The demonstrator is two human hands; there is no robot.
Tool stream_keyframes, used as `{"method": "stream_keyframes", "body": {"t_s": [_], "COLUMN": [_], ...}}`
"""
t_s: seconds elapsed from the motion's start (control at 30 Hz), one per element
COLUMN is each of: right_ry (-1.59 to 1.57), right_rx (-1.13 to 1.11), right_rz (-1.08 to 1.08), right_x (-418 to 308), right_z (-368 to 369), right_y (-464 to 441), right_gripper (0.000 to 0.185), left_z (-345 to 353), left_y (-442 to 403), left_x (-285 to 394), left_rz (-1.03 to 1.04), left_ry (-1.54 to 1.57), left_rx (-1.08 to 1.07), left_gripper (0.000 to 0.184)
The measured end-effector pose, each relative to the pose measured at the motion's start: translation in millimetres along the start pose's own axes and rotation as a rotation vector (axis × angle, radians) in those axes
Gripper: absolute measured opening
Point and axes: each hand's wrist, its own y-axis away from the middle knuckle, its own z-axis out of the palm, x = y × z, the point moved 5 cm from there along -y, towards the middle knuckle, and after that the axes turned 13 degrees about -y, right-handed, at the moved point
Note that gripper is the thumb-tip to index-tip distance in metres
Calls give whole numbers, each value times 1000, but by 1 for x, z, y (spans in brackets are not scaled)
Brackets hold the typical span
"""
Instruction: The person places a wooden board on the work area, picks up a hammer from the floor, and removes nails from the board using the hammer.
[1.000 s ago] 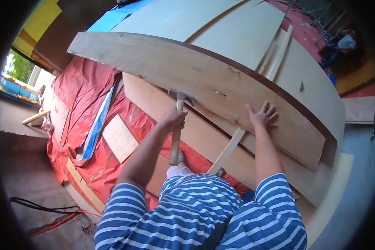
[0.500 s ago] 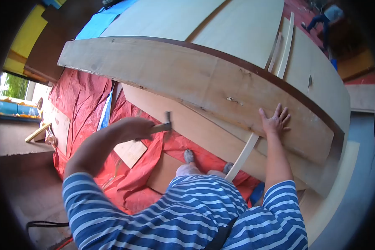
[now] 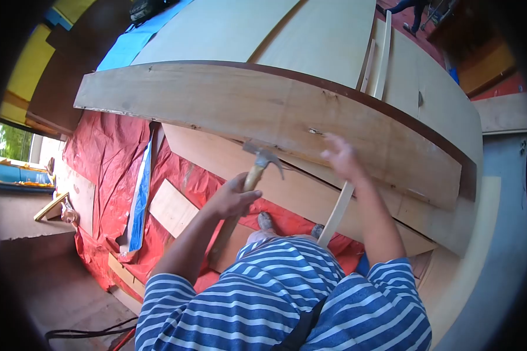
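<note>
My left hand point(image 3: 235, 199) is closed around the wooden handle of a claw hammer point(image 3: 255, 175). The hammer stands up out of my fist, its metal head near the lower edge of a long wooden board point(image 3: 216, 96). My right hand point(image 3: 342, 158), somewhat blurred, hovers in front of that board with its fingers apart and nothing in them. A metal fitting or hole point(image 3: 315, 131) shows in the board just above and left of these fingers. Below my right hand, a narrow wooden strip point(image 3: 336, 216) slants down toward my body.
Large pale panels point(image 3: 316, 44) lie behind the board, with thin strips point(image 3: 383, 58) on them. Red plastic sheeting point(image 3: 105, 158) covers the floor, with a loose wood piece point(image 3: 173, 207) on it. Another person's legs point(image 3: 413, 11) show at the top right.
My left hand has brought the hammer inward and turned its head upward. My right hand has come off the board and moved left. The view has shifted slightly.
</note>
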Motion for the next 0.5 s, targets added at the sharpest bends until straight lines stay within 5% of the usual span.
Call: {"method": "stream_keyframes", "body": {"t_s": [0.03,0.27,0.4,0.5], "right_ry": [-200,99,245,158], "right_rx": [-154,-351,-496,-560], "right_rz": [-109,-324,-546,-462], "right_x": [-3,-57,-15,-3], "right_z": [29,54,61,42], "right_y": [9,73,108,135], "right_gripper": [50,18,22,31], "left_z": [8,48,80,106], "left_y": [1,14,31,36], "left_x": [8,11,-1,-11], "left_rz": [10,-27,-84,-162], "left_ry": [-44,-222,-277,-288], "left_rx": [0,61,160,270], "left_gripper": [51,49,47,50]}}
